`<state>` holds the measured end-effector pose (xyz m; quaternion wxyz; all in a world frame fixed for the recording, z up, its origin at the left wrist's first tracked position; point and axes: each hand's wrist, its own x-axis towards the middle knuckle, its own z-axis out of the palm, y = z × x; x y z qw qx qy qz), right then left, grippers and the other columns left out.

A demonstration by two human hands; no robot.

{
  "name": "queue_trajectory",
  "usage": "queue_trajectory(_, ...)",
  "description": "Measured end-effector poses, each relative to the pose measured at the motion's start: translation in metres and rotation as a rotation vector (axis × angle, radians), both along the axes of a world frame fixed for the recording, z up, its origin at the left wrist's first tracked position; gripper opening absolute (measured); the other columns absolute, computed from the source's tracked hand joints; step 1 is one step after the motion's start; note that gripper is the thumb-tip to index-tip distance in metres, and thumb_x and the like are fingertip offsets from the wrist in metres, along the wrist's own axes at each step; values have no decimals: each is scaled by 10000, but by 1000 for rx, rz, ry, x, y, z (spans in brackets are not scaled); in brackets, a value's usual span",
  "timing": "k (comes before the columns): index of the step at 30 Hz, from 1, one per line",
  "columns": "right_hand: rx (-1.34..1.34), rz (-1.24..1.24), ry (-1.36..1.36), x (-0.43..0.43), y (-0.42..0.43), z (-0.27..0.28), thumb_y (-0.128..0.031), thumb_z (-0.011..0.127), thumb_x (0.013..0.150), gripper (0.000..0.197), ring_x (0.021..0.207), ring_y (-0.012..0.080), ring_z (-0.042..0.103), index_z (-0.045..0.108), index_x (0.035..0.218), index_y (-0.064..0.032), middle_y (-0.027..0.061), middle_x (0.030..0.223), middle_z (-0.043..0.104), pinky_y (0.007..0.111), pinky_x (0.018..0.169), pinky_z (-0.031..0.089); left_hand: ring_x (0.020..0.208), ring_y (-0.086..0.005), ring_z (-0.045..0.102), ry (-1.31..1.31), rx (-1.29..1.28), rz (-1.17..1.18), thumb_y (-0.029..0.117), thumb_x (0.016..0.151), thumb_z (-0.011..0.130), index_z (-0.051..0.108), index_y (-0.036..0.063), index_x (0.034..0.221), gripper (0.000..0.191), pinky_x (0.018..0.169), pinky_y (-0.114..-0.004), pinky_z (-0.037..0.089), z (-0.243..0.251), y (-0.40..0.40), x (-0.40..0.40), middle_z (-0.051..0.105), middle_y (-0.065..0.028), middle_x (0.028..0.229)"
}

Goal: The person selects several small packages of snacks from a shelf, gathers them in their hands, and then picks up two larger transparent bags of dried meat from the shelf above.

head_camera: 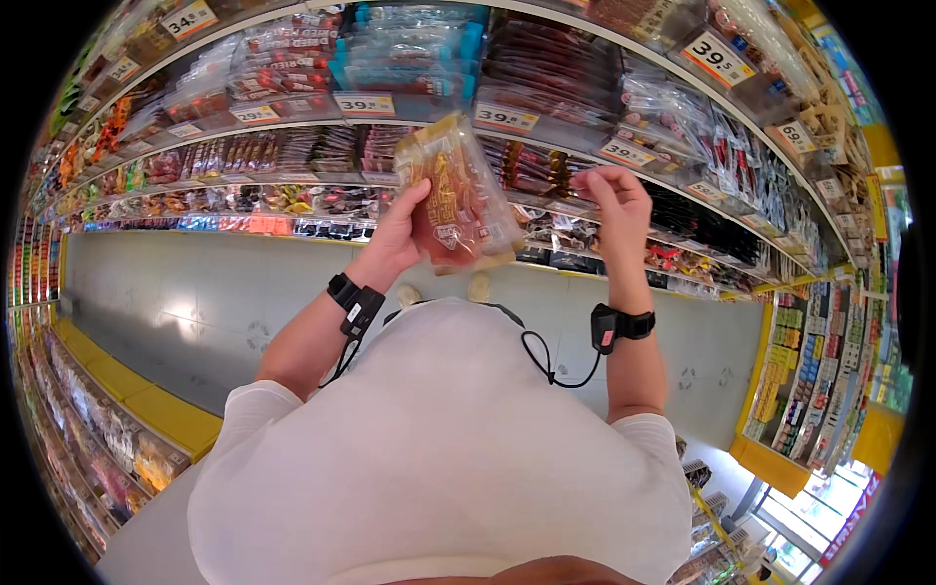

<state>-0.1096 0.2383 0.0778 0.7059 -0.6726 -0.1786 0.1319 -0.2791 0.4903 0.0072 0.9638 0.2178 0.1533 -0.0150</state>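
Note:
My left hand (398,230) grips a flat, clear-and-gold plastic package of reddish dried food (457,197), its thumb on the front face. More than one packet may be in the grip; the overlap does not let me tell. To the right, my right hand (621,201) is raised in front of the shelves, fingers curled and thumb near the index finger. Its fingertips are beside small dark-and-gold packets (537,172) on a shelf; whether they touch or pinch one cannot be told. Each wrist wears a black strapped device with a cable.
Tiered shelves of bagged snacks curve across the front, with blue packs (409,55), dark red packs (548,66) and price tags (507,117). A yellow-edged shelf (172,417) stands at left, another rack (797,380) at right. Grey floor (183,292) lies between.

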Motion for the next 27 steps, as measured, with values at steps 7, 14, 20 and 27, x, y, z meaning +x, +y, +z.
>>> queue_trajectory(7, -11, 126, 135, -27, 9, -29, -81, 680, 949, 68, 782, 103, 680, 647, 947, -22, 51, 870, 719, 223, 654, 496, 1122, -202, 673, 128, 228, 40, 241, 970, 686, 535, 47, 1361, 462, 966, -387, 570, 1, -19, 10, 663, -90, 1266)
queue_trajectory(14, -199, 292, 181, -48, 21, -31, -144, 709, 952, 149, 657, 74, 624, 642, 940, -11, 33, 824, 705, 220, 593, 489, 1074, -172, 684, 163, 306, -24, 253, 960, 711, 577, 39, 1302, 425, 920, -338, 575, -6, -24, 14, 687, -66, 1207)
queue_trajectory(20, -231, 295, 242, -54, 33, -37, -190, 777, 906, 225, 654, 73, 616, 646, 883, -8, 29, 792, 697, 225, 580, 481, 1027, -152, 688, 155, 419, -81, 278, 950, 728, 601, 49, 1269, 413, 889, -318, 556, -2, -26, 14, 700, -50, 1174)
queue_trajectory(27, -393, 297, 82, -47, 38, -64, -194, 856, 813, 283, 658, 68, 611, 634, 839, -19, -5, 680, 630, 241, 582, 465, 1033, -144, 681, 136, 392, -90, 290, 952, 726, 599, 66, 1279, 415, 906, -324, 546, 4, -28, 15, 698, -44, 1177)
